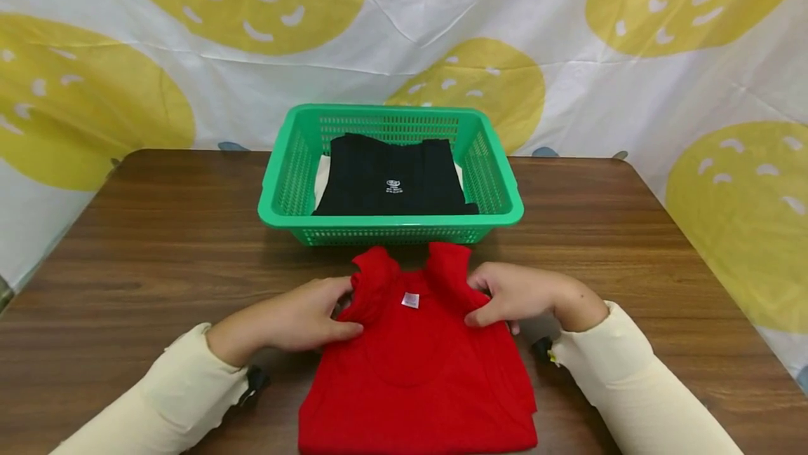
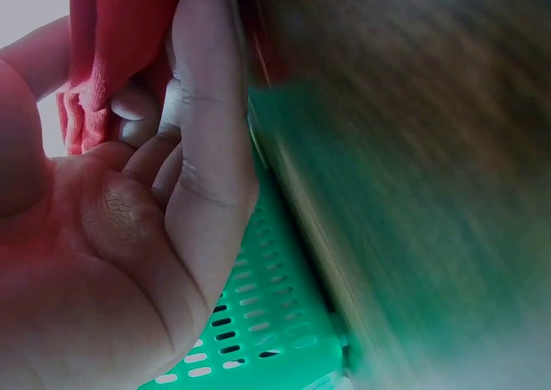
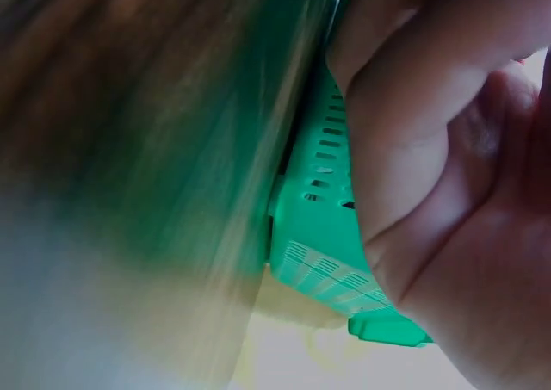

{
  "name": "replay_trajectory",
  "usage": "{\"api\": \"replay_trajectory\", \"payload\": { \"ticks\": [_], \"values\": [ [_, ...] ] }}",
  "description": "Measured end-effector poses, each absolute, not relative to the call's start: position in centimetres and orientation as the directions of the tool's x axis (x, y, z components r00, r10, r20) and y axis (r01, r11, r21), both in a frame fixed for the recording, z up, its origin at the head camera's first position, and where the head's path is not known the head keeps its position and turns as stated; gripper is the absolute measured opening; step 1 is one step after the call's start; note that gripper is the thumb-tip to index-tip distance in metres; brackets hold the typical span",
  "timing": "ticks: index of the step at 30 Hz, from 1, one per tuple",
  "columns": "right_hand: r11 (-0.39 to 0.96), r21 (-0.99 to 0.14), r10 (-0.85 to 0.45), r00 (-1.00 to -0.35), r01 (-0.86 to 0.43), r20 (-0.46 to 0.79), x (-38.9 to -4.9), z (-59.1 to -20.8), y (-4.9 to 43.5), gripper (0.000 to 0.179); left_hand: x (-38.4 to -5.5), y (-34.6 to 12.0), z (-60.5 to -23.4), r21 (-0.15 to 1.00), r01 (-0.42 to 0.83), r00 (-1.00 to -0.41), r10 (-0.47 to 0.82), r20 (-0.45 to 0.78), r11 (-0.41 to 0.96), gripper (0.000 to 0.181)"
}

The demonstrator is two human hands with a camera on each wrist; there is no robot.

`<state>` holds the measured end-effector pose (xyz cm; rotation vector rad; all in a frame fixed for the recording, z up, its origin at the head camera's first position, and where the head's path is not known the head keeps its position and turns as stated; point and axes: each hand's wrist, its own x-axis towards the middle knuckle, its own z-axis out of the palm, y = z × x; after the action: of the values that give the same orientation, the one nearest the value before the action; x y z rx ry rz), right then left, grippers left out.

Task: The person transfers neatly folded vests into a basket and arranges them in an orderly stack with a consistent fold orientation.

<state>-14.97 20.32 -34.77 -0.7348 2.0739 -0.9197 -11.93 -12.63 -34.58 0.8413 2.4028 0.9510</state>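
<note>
A red tank top [image 1: 416,371] lies on the table in front of the basket, its two straps raised toward the back and a white label [image 1: 410,299] at the neckline. My left hand [image 1: 309,315] grips its left edge near the strap, thumb on top and fingers underneath. Opposite it, my right hand [image 1: 520,294] holds the right edge in the same way. In the left wrist view, red cloth [image 2: 129,37] hangs between the thumb and curled fingers. The right wrist view shows mostly the palm [image 3: 482,235], and the cloth there is nearly all hidden.
Just behind the top stands a green slotted basket [image 1: 391,221]. Inside it lies a folded black garment [image 1: 391,178] with a small white print, over something cream-coloured [image 1: 322,178]. A white curtain with yellow shapes [image 1: 480,80] hangs behind the brown wooden table [image 1: 158,231].
</note>
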Motion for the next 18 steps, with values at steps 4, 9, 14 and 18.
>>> {"api": "replay_trajectory", "payload": {
  "ticks": [4,9,14,18],
  "values": [
    [0.564,-0.797,-0.73,-0.581,-0.214,-0.36,-15.14,-34.83,20.24,0.016,-11.9,-12.69,-34.61,0.713,0.386,-0.725,0.67,-0.158,0.586,0.026],
    [0.629,-0.75,-0.681,-0.611,-0.205,-0.404,-15.06,-34.77,20.03,0.009,-11.85,-12.73,-34.68,0.696,0.41,-0.723,0.675,-0.146,0.589,0.025],
    [0.631,-0.757,-0.666,-0.619,-0.171,-0.416,-15.05,-34.75,20.03,0.032,-11.85,-12.65,-34.65,0.675,0.426,-0.733,0.667,-0.134,0.603,0.025],
    [0.594,-0.785,-0.687,-0.617,-0.175,-0.383,-15.24,-34.88,20.12,0.037,-11.9,-12.61,-34.57,0.66,0.401,-0.749,0.642,-0.162,0.635,0.022]
  ]
}}
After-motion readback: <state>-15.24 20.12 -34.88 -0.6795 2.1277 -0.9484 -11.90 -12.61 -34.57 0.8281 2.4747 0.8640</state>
